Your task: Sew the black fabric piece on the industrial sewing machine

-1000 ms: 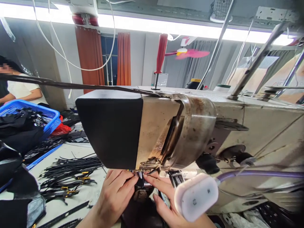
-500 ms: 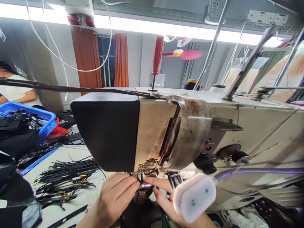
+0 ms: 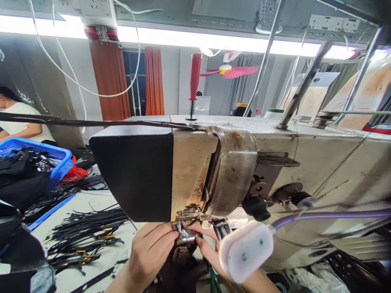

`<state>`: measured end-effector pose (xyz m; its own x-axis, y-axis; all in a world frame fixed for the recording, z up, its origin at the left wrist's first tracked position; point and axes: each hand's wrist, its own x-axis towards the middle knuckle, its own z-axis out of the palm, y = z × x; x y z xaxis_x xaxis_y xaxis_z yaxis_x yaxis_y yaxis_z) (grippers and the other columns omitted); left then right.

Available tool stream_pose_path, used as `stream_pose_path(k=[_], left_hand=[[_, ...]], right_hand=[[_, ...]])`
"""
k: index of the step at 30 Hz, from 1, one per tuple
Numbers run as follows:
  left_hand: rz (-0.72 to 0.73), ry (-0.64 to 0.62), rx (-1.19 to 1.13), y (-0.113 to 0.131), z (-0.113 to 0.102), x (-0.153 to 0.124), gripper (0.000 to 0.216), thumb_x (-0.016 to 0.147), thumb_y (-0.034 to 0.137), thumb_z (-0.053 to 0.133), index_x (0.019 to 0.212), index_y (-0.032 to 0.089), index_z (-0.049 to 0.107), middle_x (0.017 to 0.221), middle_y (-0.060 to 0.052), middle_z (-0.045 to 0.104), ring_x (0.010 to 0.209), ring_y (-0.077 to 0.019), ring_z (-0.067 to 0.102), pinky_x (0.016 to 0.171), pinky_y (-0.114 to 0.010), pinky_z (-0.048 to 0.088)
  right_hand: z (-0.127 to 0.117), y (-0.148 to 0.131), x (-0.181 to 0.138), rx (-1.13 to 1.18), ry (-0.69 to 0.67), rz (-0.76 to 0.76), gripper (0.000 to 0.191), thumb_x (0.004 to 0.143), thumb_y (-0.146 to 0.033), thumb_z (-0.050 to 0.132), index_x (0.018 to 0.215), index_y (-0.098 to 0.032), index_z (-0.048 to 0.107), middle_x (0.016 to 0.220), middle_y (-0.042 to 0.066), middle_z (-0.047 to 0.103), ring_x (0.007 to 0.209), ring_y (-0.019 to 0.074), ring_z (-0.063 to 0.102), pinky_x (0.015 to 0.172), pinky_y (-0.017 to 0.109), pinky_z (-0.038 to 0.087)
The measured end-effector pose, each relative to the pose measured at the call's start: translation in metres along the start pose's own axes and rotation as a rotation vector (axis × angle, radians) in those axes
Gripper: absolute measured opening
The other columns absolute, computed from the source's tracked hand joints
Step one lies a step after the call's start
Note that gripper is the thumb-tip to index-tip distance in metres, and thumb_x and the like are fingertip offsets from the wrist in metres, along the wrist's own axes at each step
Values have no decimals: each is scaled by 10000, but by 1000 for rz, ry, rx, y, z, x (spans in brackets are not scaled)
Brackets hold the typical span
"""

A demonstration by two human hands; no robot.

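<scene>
Left hand and right hand meet under the machine. Each grip pinches the foot, opposed to steady it.

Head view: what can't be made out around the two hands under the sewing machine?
All in the head view:
- Needle: hidden behind the machine head.
- Right hand: palm and wrist covered by the white lamp.
- Left hand: whether its fingertips grip the metal foot, too small to tell.
- Dark workpiece: cut off by the bottom edge.

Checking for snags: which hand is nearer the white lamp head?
Right. The right hand sits just beside the white lamp head; the left hand is farther left.
</scene>
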<state>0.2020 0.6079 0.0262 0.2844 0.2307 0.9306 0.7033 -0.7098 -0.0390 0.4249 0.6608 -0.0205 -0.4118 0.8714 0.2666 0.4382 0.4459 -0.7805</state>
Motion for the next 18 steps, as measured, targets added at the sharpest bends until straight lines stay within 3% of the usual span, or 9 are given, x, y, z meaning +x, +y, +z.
stream_pose_path(k=[6,10,15,18], left_hand=[[-3,22,-10,2,0,0,130,864,7,609,865,94,705,795,-83,757,773,-157,685,718,-274,594],[0,24,-5,1,-1,2,142,869,13,600,881,111,702,796,-68,756,765,-152,690,713,-273,607],[23,15,-18,2,-1,1,163,846,-12,608,917,107,693,835,-71,754,814,-161,695,758,-281,609],[-77,46,15,4,1,-3,168,833,-6,606,863,148,663,797,-47,728,781,-158,683,741,-285,589]], right_hand=[[-7,-6,2,-17,-47,-6,349,907,-268,547,1225,-283,690,1232,29,694,1232,268,590,1170,388,329],[-12,-10,0,-25,-94,-63,392,897,-265,584,1286,-279,635,1312,40,648,1238,244,586,1158,407,351],[-18,-19,-4,-50,-106,-118,376,945,-252,501,1297,-303,621,1318,10,644,1233,205,589,1145,333,369],[-22,-25,-2,-56,-108,-153,322,959,-280,540,1271,-276,623,1286,44,654,1194,212,610,1102,410,438]])
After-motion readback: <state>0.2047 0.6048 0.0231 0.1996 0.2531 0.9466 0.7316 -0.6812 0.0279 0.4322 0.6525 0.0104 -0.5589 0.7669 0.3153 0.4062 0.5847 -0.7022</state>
